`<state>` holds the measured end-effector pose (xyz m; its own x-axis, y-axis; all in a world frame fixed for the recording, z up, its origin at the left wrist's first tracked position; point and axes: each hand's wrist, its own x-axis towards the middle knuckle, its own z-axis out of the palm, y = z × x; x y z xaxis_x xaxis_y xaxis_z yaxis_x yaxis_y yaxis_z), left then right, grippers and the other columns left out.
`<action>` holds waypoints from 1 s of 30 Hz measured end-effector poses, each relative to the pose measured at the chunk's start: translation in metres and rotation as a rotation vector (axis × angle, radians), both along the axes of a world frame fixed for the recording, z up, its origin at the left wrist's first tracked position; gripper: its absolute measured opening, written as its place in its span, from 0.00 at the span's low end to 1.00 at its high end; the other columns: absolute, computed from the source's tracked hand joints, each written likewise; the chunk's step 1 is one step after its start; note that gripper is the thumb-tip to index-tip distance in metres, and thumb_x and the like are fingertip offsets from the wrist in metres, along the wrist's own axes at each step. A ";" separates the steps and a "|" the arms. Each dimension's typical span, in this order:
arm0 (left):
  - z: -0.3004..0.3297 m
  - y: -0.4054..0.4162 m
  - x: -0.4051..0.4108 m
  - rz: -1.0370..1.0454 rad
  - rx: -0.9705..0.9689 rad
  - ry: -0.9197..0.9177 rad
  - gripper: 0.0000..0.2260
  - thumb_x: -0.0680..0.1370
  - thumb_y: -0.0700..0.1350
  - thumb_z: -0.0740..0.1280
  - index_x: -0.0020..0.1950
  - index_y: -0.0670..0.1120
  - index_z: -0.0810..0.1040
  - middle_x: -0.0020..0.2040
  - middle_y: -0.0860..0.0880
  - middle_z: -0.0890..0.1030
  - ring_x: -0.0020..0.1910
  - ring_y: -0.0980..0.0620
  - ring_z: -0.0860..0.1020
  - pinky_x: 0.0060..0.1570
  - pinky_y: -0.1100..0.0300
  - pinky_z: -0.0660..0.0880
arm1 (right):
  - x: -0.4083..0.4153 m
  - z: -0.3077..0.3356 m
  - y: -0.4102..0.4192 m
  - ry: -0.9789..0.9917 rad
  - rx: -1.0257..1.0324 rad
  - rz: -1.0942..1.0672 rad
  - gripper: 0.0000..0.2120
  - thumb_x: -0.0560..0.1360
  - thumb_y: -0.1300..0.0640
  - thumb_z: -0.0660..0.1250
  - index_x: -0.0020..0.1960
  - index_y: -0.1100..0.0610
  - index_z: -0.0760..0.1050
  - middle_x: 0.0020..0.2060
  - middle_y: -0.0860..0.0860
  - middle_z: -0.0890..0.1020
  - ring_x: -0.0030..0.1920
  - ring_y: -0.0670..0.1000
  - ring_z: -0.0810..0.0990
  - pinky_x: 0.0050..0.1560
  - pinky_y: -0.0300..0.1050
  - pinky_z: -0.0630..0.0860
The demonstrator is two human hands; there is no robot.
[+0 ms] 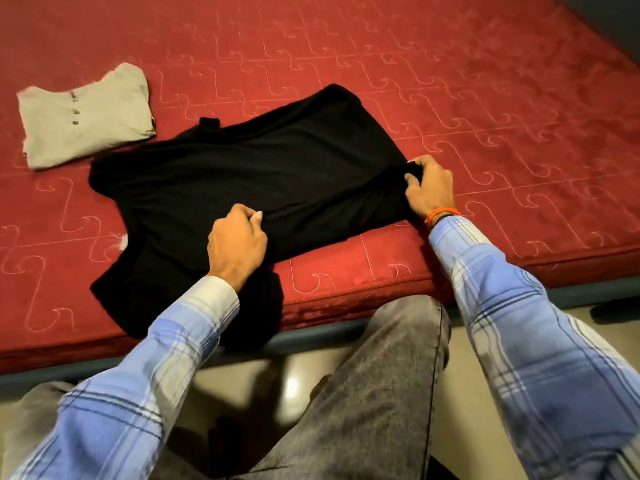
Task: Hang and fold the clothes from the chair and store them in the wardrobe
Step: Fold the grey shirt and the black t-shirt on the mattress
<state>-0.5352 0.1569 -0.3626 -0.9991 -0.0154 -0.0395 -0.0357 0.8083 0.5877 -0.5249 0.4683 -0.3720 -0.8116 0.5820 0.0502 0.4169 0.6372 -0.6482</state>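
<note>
My right hand (428,188) pinches a bunch of cloth at the edge of the black shirt (242,178); my left hand (237,245) has its fingers curled, gripping the cloth at the shirt's near side. The shirt lies spread flat on the red mattress (415,81), one end hanging over the near edge. Just beyond the shirt's far left corner sits a folded grey shirt (86,116) (buttons showing).

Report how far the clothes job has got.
Done: a beige shirt lies folded on the red mattress. In hand: the left hand and right hand grip the partly folded black shirt. Left: finishing it and storing both; no wardrobe in view.
</note>
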 end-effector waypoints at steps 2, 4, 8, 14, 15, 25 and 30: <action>0.002 0.006 -0.009 0.036 -0.041 0.039 0.11 0.82 0.49 0.59 0.57 0.43 0.75 0.54 0.37 0.80 0.55 0.34 0.76 0.52 0.49 0.71 | -0.013 -0.003 -0.002 0.031 0.014 -0.030 0.12 0.78 0.59 0.63 0.61 0.57 0.74 0.56 0.60 0.81 0.58 0.61 0.77 0.57 0.47 0.71; 0.001 0.010 -0.019 0.048 -0.072 0.078 0.11 0.82 0.48 0.58 0.58 0.42 0.74 0.52 0.36 0.80 0.54 0.33 0.77 0.51 0.48 0.71 | -0.025 -0.006 -0.003 0.067 0.043 -0.046 0.12 0.78 0.59 0.63 0.61 0.58 0.74 0.55 0.60 0.81 0.58 0.62 0.77 0.55 0.48 0.72; -0.007 0.013 -0.036 -0.003 -0.198 0.092 0.10 0.82 0.46 0.59 0.57 0.41 0.74 0.53 0.36 0.79 0.53 0.33 0.77 0.49 0.47 0.71 | -0.041 -0.011 -0.006 -0.016 0.243 -0.057 0.13 0.79 0.58 0.64 0.63 0.60 0.73 0.56 0.61 0.79 0.58 0.63 0.76 0.55 0.53 0.70; -0.023 0.030 -0.026 -0.349 -0.246 0.400 0.12 0.73 0.40 0.68 0.56 0.41 0.80 0.53 0.40 0.79 0.50 0.35 0.77 0.49 0.46 0.75 | -0.035 -0.030 -0.060 0.229 0.717 0.355 0.13 0.78 0.51 0.61 0.56 0.57 0.77 0.53 0.53 0.80 0.50 0.58 0.78 0.49 0.53 0.69; -0.028 0.035 -0.022 -0.412 -0.214 0.373 0.14 0.75 0.43 0.68 0.59 0.41 0.79 0.57 0.40 0.79 0.55 0.36 0.76 0.54 0.46 0.76 | -0.031 -0.038 -0.068 0.218 0.669 0.419 0.17 0.78 0.48 0.60 0.57 0.58 0.78 0.55 0.54 0.80 0.53 0.58 0.78 0.52 0.53 0.71; -0.047 0.038 -0.015 -0.496 -0.276 0.150 0.35 0.77 0.62 0.46 0.77 0.41 0.62 0.78 0.44 0.61 0.77 0.42 0.58 0.75 0.50 0.56 | -0.021 -0.043 -0.025 -0.262 0.496 0.374 0.44 0.76 0.29 0.47 0.80 0.58 0.46 0.79 0.53 0.48 0.79 0.51 0.44 0.78 0.53 0.41; -0.036 0.034 -0.014 -0.512 -0.185 0.115 0.27 0.81 0.53 0.62 0.76 0.40 0.63 0.78 0.45 0.61 0.78 0.45 0.57 0.76 0.54 0.54 | -0.018 -0.033 -0.049 -0.126 0.486 0.376 0.37 0.80 0.39 0.56 0.78 0.64 0.53 0.78 0.60 0.55 0.79 0.57 0.50 0.77 0.55 0.42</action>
